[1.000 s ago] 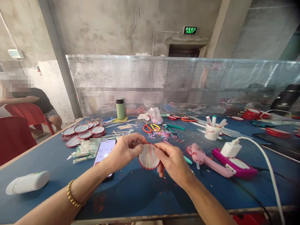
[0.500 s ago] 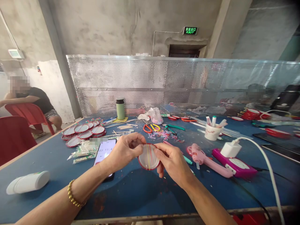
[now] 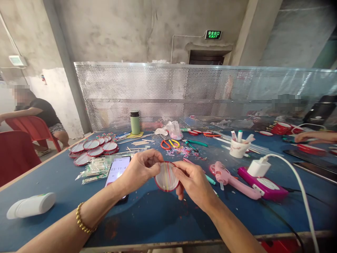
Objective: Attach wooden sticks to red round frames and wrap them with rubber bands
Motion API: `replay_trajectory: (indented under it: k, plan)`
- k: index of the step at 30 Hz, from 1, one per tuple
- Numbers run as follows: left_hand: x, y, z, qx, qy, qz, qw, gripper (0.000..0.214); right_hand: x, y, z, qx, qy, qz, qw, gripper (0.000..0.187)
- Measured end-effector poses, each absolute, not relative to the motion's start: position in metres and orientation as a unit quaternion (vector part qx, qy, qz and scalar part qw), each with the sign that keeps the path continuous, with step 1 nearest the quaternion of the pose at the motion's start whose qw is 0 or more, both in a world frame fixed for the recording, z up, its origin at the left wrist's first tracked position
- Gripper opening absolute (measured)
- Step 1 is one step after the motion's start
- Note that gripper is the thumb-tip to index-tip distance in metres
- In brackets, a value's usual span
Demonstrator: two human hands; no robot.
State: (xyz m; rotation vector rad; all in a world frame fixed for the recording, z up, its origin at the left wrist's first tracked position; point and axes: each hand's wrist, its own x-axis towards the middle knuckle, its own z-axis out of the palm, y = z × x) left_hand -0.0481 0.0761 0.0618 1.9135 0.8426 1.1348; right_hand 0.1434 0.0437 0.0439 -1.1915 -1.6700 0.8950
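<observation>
A small round red-rimmed disc (image 3: 166, 178) with coloured rubber bands stretched across it is held above the blue table (image 3: 147, 214). My left hand (image 3: 139, 169) pinches its upper left rim, fingers closed. From the right, my right hand (image 3: 193, 182) grips the other rim, thumb on top, fingers behind. A phone (image 3: 117, 171) showing a timer lies just left of my left hand.
Finished red-rimmed discs (image 3: 92, 147) lie at the far left. Loose rubber bands (image 3: 184, 151), scissors (image 3: 168, 143), a green flask (image 3: 135, 123), a cup of pens (image 3: 238, 147), a pink glue gun (image 3: 228, 177) and a charger cable (image 3: 295, 175) sit around. Another person's hand (image 3: 313, 137) reaches in at right.
My hands and the disc have stayed almost still. Another person's hand has come into view at the far right.
</observation>
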Motion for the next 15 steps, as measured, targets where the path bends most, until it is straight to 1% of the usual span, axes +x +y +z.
replay_trajectory:
  k: [15]
  plan:
    - [-0.0475, 0.078, 0.0604, 0.743, 0.329, 0.446, 0.375, 0.01, 0.1434, 0.0448, 0.0427, -0.477, -0.67, 0.365, 0.436, 0.036]
